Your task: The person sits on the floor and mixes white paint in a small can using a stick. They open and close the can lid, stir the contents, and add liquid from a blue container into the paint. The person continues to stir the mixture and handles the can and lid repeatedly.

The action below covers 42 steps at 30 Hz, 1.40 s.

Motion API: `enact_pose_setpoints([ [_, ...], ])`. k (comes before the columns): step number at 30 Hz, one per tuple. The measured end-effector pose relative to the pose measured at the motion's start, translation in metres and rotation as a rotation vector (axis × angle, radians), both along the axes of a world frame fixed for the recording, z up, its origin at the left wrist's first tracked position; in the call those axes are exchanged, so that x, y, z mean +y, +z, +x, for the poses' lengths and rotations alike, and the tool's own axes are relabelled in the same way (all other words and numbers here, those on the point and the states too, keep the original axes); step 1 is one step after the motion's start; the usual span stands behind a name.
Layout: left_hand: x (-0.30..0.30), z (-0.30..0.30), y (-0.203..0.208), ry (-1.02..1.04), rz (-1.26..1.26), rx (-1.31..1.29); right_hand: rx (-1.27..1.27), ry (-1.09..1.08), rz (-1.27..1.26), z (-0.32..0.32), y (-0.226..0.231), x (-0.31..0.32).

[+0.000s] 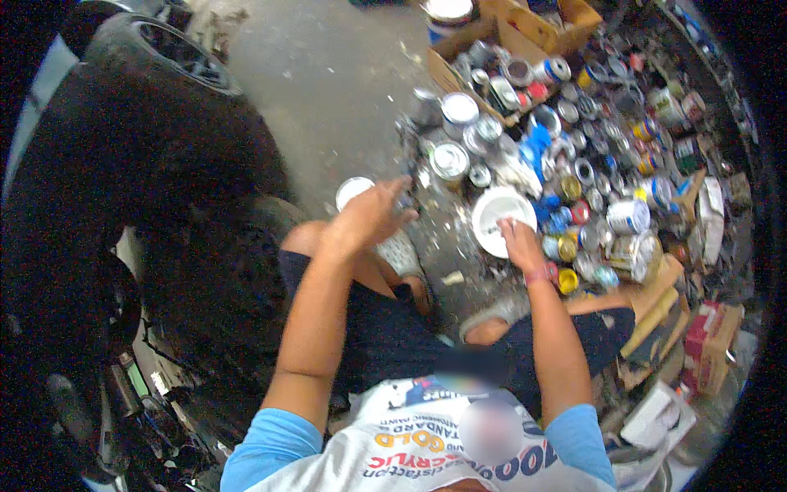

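My right hand (521, 246) is closed on the near rim of a round white plastic tub (489, 232). Its fingertips reach over the edge, and a dark marking or bit shows inside. To the left, my left hand (373, 216) hangs above my knee with fingers apart and nothing visible in it; it is a little blurred. Partly behind that hand is a round white lid or container top (354, 190) on the floor. Just beyond the tub stand several paint cans, among them one with a whitish lid (449, 161). A blue plastic scrap (535, 152) lies among them.
A heap of used cans and jars (630, 216) spreads over the right side. Behind it sits an open cardboard box (449, 74) filled with cans. A car tyre (123, 49) stands at the far left. Cardboard pieces (656, 328) and a red box (711, 332) lie near my right knee.
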State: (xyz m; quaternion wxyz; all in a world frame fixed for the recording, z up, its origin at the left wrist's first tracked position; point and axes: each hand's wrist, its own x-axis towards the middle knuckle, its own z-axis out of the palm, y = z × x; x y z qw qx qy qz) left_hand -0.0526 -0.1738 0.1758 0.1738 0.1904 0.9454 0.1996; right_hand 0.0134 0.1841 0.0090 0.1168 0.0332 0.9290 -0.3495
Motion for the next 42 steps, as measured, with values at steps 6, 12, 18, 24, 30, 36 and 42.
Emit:
enact_pose_setpoints([
  [6, -0.001, 0.002, -0.003, -0.023, -0.019, 0.008, 0.254, -0.080, 0.089, -0.005, 0.000, -0.003],
  [12, -0.006, 0.003, -0.002, -0.043, -0.049, 0.027, 0.109, -0.046, 0.384, -0.009, 0.010, 0.002],
  [18, -0.001, -0.001, 0.003, -0.041, -0.061, -0.023, 0.057, -0.096, -0.018, -0.006, -0.004, -0.006],
  [24, 0.001, -0.001, 0.001, -0.043, -0.018, -0.005, 0.314, -0.227, -0.094, -0.009, -0.009, -0.003],
  [30, 0.001, 0.000, 0.009, -0.003, -0.091, -0.067, 0.236, -0.105, 0.337, -0.008, 0.000, 0.006],
  [36, 0.007, -0.001, 0.010, 0.004, -0.075, -0.034, 0.119, -0.068, -0.030, -0.002, -0.006, -0.005],
  [42, 0.004, -0.003, 0.004, -0.054, -0.114, 0.025, 0.236, -0.190, 0.151, -0.005, 0.000, -0.001],
])
